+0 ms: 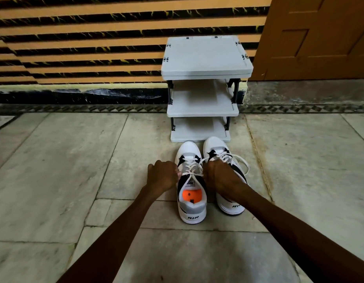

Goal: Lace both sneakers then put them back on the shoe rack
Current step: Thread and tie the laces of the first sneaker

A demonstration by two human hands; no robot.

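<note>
Head view: both hands are curled tight. The left hand (162, 175) and right hand (218, 176) each grip an end of the lace (194, 174) of the left sneaker (192, 209) between them. The right sneaker (228, 203) lies partly under the right hand, and the shoe rack (205, 58) stands just beyond both, on the floor (74, 180).

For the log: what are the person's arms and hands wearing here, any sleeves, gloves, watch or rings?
Nothing worn shows. The left hand and right hand are bare, no gloves, and no rings are visible from this side. The left forearm and right forearm are uncovered down to the frame edge: no sleeves, watch or bracelet.
</note>
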